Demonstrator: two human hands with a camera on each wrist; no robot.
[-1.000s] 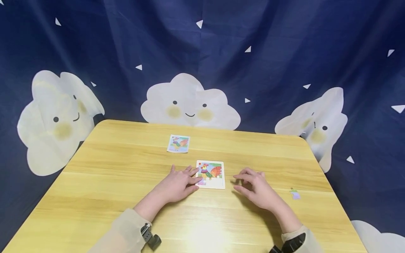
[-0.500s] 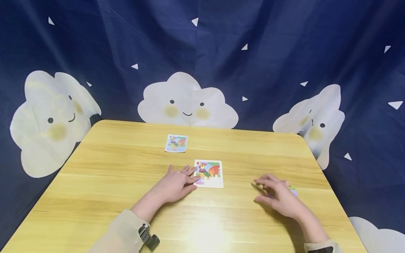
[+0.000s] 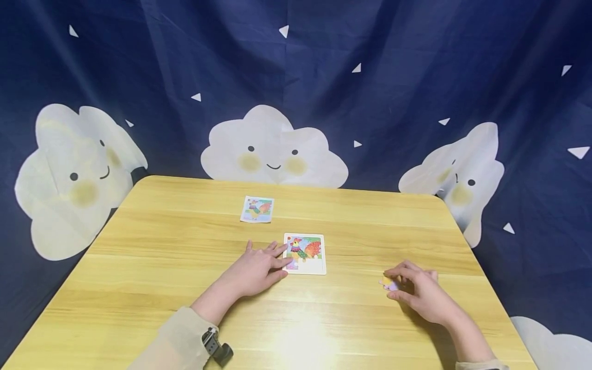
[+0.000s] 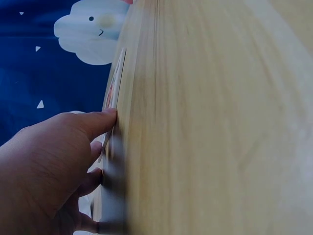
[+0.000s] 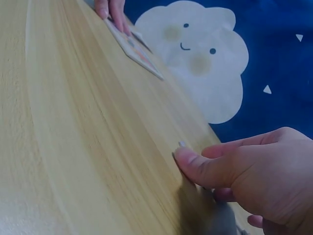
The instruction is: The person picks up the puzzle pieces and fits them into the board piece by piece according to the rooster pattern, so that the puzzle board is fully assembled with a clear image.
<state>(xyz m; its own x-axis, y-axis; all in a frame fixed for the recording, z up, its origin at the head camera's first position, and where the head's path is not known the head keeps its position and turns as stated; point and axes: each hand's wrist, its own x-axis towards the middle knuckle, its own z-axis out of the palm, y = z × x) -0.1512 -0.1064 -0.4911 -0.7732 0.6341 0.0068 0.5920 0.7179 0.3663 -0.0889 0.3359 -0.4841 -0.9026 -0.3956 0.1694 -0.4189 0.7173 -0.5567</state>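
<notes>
A square jigsaw puzzle point(image 3: 311, 244) with a rooster picture and a white frame lies mid-table; its lower right part shows bare white. My left hand point(image 3: 259, 270) rests at its left side, fingers spread and fingertips on the frame's edge. The left wrist view shows that thumb point(image 4: 100, 121) against the edge of the thin board. Off to the right, my right hand point(image 3: 423, 293) pinches a small yellow and lilac puzzle piece point(image 3: 389, 283) between thumb and fingers, low over the table. Only a sliver of this piece point(image 5: 181, 144) appears past the thumb in the right wrist view.
A small rooster picture card point(image 3: 257, 209) lies farther back, left of the puzzle. The wooden table point(image 3: 185, 216) ends at a dark blue curtain point(image 3: 324, 61) printed with white clouds.
My right hand has moved right from beside the puzzle and now holds the yellow and lilac piece. A green and lilac piece seen earlier is now out of sight. My left hand stays put.
</notes>
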